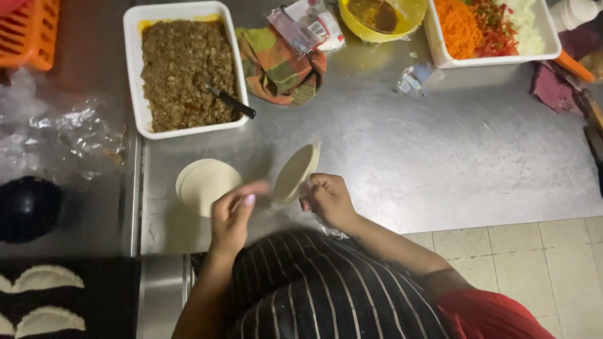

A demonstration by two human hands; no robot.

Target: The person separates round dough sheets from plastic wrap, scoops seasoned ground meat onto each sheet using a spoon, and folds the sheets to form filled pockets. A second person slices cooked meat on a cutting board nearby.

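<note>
Pinching a pale dough round [296, 174] by its near edge, my right hand [328, 199] has its fingers closed on the disc and holds it tilted up off the desk [440, 157], apparently to peel it clear of the rest. My left hand [231, 216] hangs just beside it, fingers loosely together and slightly curled, gripping nothing; its tips hover over the near edge of the dough stack [206, 184], probably steadying it. That stack lies flat on the desk just nearer me than the white tray of minced filling [187, 72], within easy reach. A dark-handled spoon [227, 97] rests in the mince. Beyond the tray's far side sit a folded checked cloth [279, 66], a yellow bowl [377, 19] and a tray of shredded vegetables [490, 31]. Nearer me than the mince tray, at the corner, folded pastries [44, 298] lie on a dark sheet.
</note>
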